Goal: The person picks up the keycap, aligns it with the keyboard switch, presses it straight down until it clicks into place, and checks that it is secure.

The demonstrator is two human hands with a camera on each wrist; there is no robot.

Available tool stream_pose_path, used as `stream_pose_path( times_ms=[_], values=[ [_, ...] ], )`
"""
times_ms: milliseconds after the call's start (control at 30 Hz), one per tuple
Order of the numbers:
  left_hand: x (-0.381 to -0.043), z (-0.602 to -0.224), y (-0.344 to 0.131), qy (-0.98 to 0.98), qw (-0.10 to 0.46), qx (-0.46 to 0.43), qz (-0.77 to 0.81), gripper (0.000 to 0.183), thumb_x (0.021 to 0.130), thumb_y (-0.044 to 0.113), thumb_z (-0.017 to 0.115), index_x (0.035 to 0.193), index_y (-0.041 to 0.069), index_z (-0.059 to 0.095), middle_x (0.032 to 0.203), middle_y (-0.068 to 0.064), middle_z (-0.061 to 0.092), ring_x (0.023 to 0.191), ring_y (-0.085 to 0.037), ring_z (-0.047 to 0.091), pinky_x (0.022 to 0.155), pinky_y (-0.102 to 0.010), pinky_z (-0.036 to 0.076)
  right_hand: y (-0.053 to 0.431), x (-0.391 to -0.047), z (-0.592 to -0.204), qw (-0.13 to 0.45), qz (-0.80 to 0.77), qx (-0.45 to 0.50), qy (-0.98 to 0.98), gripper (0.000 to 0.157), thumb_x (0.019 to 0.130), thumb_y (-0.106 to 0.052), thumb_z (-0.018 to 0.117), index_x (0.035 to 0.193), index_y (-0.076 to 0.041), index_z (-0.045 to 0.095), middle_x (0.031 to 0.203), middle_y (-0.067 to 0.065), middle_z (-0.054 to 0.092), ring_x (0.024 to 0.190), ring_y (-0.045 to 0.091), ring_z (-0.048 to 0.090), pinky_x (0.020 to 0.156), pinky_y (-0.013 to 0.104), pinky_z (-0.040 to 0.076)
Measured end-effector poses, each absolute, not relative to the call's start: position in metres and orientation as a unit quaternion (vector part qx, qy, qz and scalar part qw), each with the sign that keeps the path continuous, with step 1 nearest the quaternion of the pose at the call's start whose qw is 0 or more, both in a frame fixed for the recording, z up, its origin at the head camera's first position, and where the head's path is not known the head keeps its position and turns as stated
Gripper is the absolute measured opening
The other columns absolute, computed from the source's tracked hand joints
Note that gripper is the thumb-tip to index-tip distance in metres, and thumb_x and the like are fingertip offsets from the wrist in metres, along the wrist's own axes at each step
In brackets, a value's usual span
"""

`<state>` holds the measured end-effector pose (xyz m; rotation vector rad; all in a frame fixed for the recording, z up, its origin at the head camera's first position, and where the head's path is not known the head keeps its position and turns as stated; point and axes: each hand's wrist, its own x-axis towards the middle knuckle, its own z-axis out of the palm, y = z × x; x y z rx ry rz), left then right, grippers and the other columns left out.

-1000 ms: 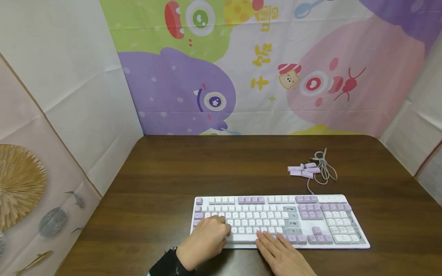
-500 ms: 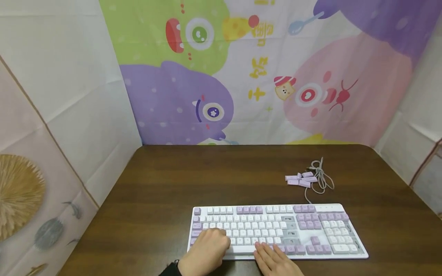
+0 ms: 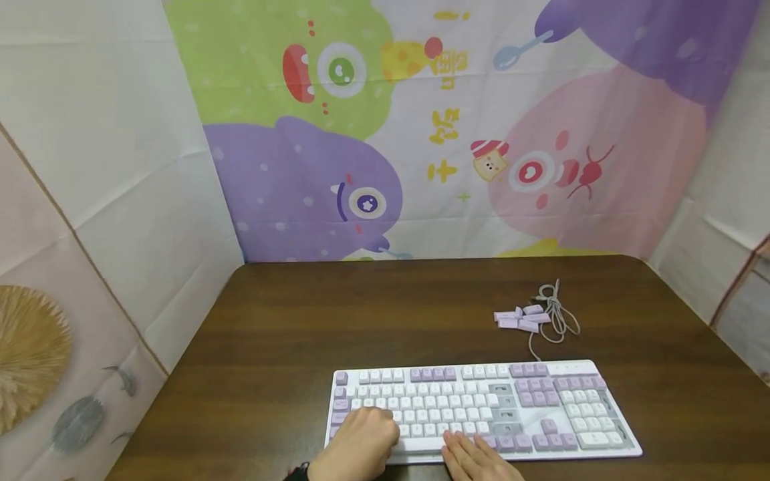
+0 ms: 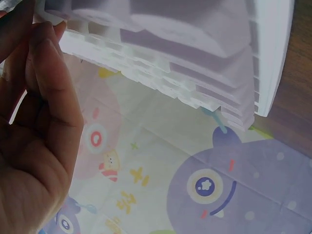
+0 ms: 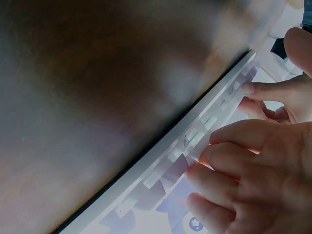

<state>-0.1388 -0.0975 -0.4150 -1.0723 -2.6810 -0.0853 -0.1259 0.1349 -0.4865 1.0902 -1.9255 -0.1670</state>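
Note:
A white and lilac keyboard (image 3: 442, 402) lies across the front of the table. My left hand (image 3: 359, 441), fingers curled, pinches the left end of the white space bar (image 3: 421, 444); in the left wrist view its thumb and forefinger meet beside the lilac keys (image 4: 190, 29). Much of that grip is hidden by the hand. My right hand (image 3: 475, 459) rests with fingers extended over the front row, at the bar's right end. In the right wrist view its fingertips touch the lilac keys (image 5: 175, 170), and thin wires show along the front edge.
Behind the keyboard lies a small pile of lilac keycaps (image 3: 520, 319), beside a coiled grey cable (image 3: 559, 317). Grey bare sockets (image 3: 506, 414) show right of the letter keys, and others at the number pad's right edge. A cartoon cloth (image 3: 445, 133) hangs beyond the dark wooden table (image 3: 289, 321).
The head view has tilted up, so the table and keyboard sit lower in frame. Both hands keep almost the same places on the keyboard.

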Motion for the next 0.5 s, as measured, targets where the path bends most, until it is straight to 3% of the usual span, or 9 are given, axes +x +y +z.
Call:
stream_pose_path(
  times_ms=[133, 500],
  values=[
    [-0.137, -0.419, -0.097, -0.923, 0.117, -0.365, -0.036, 0.023, 0.054, 0.004, 0.073, 0.048, 0.019, 0.056, 0.05, 0.008, 0.047, 0.044, -0.006, 0.043, 0.041, -0.02, 0.027, 0.135, -0.127, -0.494, 0.474, -0.073, 0.447, -0.755, 0.055, 0.102, -0.029, 0.009, 0.147, 0.004, 0.006, 0.153, 0.017, 0.002, 0.145, 0.026, 0.002, 0.118, 0.035, 0.005],
    [-0.137, -0.423, -0.093, -0.915, 0.132, -0.38, -0.027, 0.019, 0.052, 0.005, 0.071, 0.047, 0.018, 0.057, 0.05, 0.007, 0.047, 0.043, -0.006, 0.041, 0.039, -0.019, 0.028, 0.138, -0.125, -0.507, 0.472, -0.063, 0.447, -0.757, 0.056, 0.102, -0.031, 0.012, 0.147, 0.002, 0.01, 0.153, 0.016, 0.006, 0.145, 0.025, 0.005, 0.118, 0.035, 0.006]
  ],
)
